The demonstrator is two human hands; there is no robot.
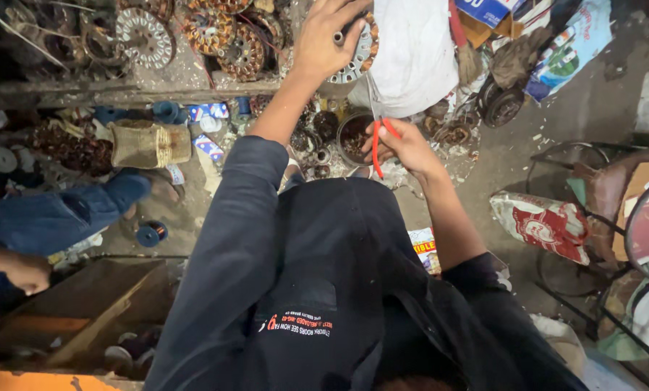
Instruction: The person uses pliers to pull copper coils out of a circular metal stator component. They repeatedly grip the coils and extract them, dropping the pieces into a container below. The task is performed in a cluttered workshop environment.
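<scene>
Reaching far ahead, I am gripping the round motor stator [355, 51] with my left hand [324, 40], fingers wrapped over its rim and central shaft. My right hand [404, 145] is sitting nearer my body, fingers curled shut around the red-handled cutters [377, 141]. Their long axis is running straight away from me, blades pointing up toward the stator, which is lying just beyond the tips, above the small dark bowl [353, 137] on the cluttered floor [512, 166].
</scene>
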